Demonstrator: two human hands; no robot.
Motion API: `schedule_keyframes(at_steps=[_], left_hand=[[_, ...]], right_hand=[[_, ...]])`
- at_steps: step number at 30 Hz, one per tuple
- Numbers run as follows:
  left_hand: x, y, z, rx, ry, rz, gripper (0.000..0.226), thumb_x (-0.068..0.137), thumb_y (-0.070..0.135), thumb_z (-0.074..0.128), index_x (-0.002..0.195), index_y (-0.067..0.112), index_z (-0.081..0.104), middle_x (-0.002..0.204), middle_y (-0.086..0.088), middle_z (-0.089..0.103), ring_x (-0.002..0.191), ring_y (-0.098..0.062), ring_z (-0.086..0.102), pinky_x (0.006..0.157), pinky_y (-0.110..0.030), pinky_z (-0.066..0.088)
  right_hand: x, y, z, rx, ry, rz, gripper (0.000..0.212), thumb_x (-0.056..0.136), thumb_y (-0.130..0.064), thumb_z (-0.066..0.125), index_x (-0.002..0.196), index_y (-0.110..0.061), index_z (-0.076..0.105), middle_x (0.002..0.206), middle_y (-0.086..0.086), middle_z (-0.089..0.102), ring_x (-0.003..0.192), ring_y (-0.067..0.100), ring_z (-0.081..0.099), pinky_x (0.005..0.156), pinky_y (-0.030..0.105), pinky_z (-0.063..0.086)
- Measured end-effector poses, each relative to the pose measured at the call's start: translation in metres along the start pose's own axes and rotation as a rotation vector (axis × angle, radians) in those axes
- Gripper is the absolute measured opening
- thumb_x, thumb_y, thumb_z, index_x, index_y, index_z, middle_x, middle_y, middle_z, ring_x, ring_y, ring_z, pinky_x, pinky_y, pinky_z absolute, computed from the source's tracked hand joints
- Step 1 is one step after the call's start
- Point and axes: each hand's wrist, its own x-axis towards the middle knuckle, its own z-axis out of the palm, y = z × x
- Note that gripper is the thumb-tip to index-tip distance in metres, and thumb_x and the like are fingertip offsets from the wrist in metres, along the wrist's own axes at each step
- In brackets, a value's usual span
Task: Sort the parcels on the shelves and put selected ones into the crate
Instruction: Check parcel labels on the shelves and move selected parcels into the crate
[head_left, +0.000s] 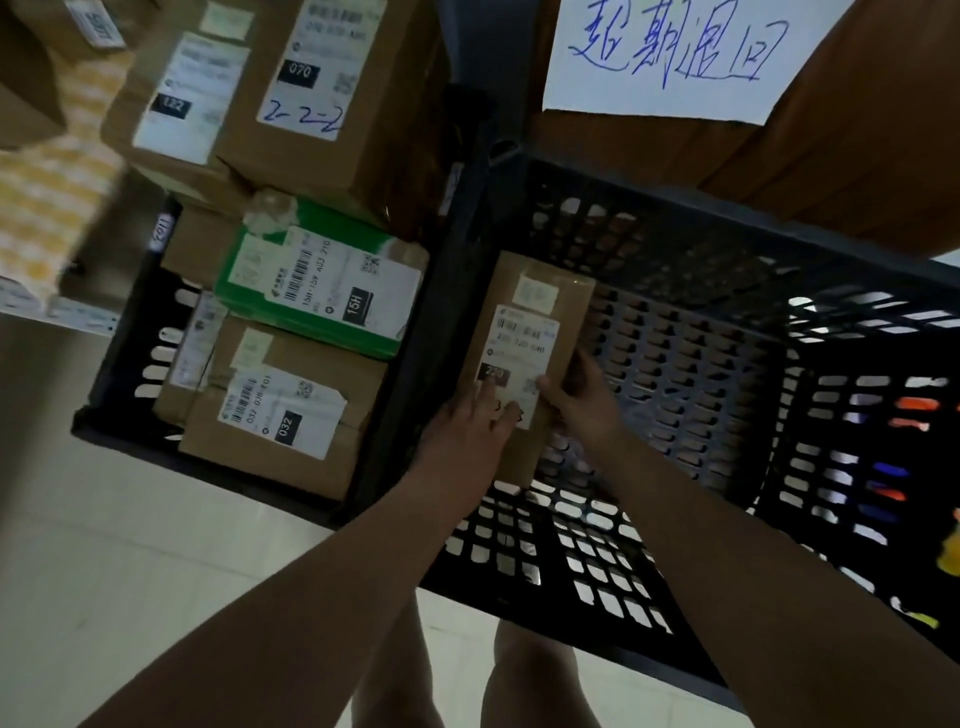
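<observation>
The black plastic crate (727, 364), with lattice walls and a lattice floor, holds one slim brown cardboard parcel (540, 291) against its left wall. To the left of this crate, a second black crate (135, 332) is packed with a green box (260, 270) tagged "15H" and a brown carton (332, 457) tagged "032". Behind the first crate, a white paper sign (660, 57) carries blue handwriting, "超期退回". Up and to the left are stacked cartons, one (311, 130) tagged "070" and inked "2-2-2". The parcel's white label has a black tag reading "220". The left hand's (478, 421) fingers lie nearly straight across the label. The right hand (582, 400) grips the parcel's edge, thumb on top.
</observation>
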Motion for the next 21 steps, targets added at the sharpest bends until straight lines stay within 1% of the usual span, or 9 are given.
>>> schedule_keyframes(at_steps=[3, 5, 8, 10, 12, 14, 16, 19, 21], left_hand=[[0.022, 0.002, 0.011, 0.069, -0.009, -0.013, 0.089, 0.094, 0.024, 0.053, 0.151, 0.020, -0.015, 0.155, -0.023, -0.020, 0.145, -0.040, -0.009, 0.118, -0.048, 0.008], [0.030, 0.001, 0.018, 0.103, 0.023, -0.010, 0.094, 0.093, 0.026, 0.055, 0.149, 0.020, -0.020, 0.154, -0.025, -0.022, 0.144, -0.043, -0.012, 0.117, -0.050, 0.006], [0.032, 0.002, 0.028, 0.111, 0.090, -0.002, 0.084, 0.097, 0.020, 0.046, 0.149, 0.017, -0.020, 0.154, -0.027, -0.019, 0.143, -0.045, -0.006, 0.116, -0.051, 0.010], [0.031, 0.004, 0.035, 0.091, 0.101, -0.027, 0.083, 0.097, 0.019, 0.045, 0.149, 0.016, -0.019, 0.155, -0.026, -0.019, 0.143, -0.046, -0.002, 0.116, -0.051, 0.015], [0.032, 0.005, 0.038, 0.086, 0.095, -0.046, 0.083, 0.097, 0.020, 0.047, 0.150, 0.018, -0.017, 0.155, -0.025, -0.019, 0.144, -0.045, 0.000, 0.115, -0.051, 0.017], [0.034, 0.005, 0.035, 0.070, 0.070, -0.054, 0.082, 0.096, 0.023, 0.048, 0.151, 0.021, -0.013, 0.156, -0.022, -0.017, 0.144, -0.042, 0.001, 0.117, -0.051, 0.014], [0.033, 0.003, 0.028, 0.039, 0.024, -0.062, 0.087, 0.093, 0.029, 0.055, 0.152, 0.025, -0.009, 0.158, -0.017, -0.016, 0.145, -0.038, -0.001, 0.118, -0.051, 0.012], [0.030, 0.004, 0.012, 0.004, -0.035, -0.059, 0.089, 0.090, 0.041, 0.060, 0.152, 0.026, -0.002, 0.158, -0.014, -0.012, 0.146, -0.035, 0.000, 0.118, -0.050, 0.009], [0.027, 0.006, 0.000, 0.008, -0.012, -0.050, 0.080, 0.093, 0.044, 0.054, 0.153, 0.022, 0.005, 0.159, -0.015, -0.003, 0.146, -0.034, 0.003, 0.119, -0.048, 0.008]], right_hand=[[0.012, 0.005, -0.006, -0.044, -0.008, -0.036, 0.085, 0.079, -0.034, 0.077, 0.149, -0.019, 0.031, 0.141, 0.005, 0.052, 0.127, 0.022, 0.052, 0.101, 0.051, 0.047], [0.015, 0.003, -0.007, -0.039, -0.017, -0.043, 0.091, 0.074, -0.037, 0.079, 0.149, -0.021, 0.030, 0.140, 0.005, 0.052, 0.127, 0.022, 0.052, 0.101, 0.051, 0.047], [0.013, 0.000, -0.006, -0.065, -0.005, -0.067, 0.079, 0.084, -0.022, 0.074, 0.149, -0.020, 0.029, 0.142, 0.005, 0.050, 0.128, 0.022, 0.050, 0.102, 0.050, 0.046], [0.009, 0.003, -0.006, -0.082, 0.016, -0.071, 0.076, 0.086, -0.021, 0.071, 0.149, -0.023, 0.028, 0.142, 0.004, 0.049, 0.127, 0.022, 0.050, 0.100, 0.050, 0.048], [0.008, 0.006, -0.008, -0.086, 0.036, -0.056, 0.070, 0.086, -0.020, 0.071, 0.143, -0.024, 0.031, 0.134, 0.004, 0.053, 0.121, 0.024, 0.054, 0.095, 0.051, 0.051], [0.008, 0.002, -0.011, -0.126, 0.041, -0.042, 0.065, 0.087, -0.018, 0.071, 0.138, -0.021, 0.032, 0.122, 0.003, 0.056, 0.114, 0.024, 0.057, 0.089, 0.049, 0.054], [0.008, -0.005, -0.014, -0.232, 0.034, -0.062, 0.065, 0.086, -0.019, 0.071, 0.138, -0.018, 0.032, 0.122, 0.005, 0.056, 0.114, 0.023, 0.056, 0.089, 0.043, 0.053], [0.001, -0.015, -0.021, -0.495, -0.004, -0.115, 0.068, 0.090, -0.026, 0.065, 0.146, -0.014, 0.028, 0.137, 0.013, 0.050, 0.122, 0.026, 0.050, 0.094, 0.032, 0.045], [-0.011, -0.022, -0.028, -0.685, -0.040, -0.148, 0.066, 0.094, -0.030, 0.059, 0.149, -0.016, 0.025, 0.142, 0.018, 0.042, 0.126, 0.032, 0.046, 0.100, 0.036, 0.041]])
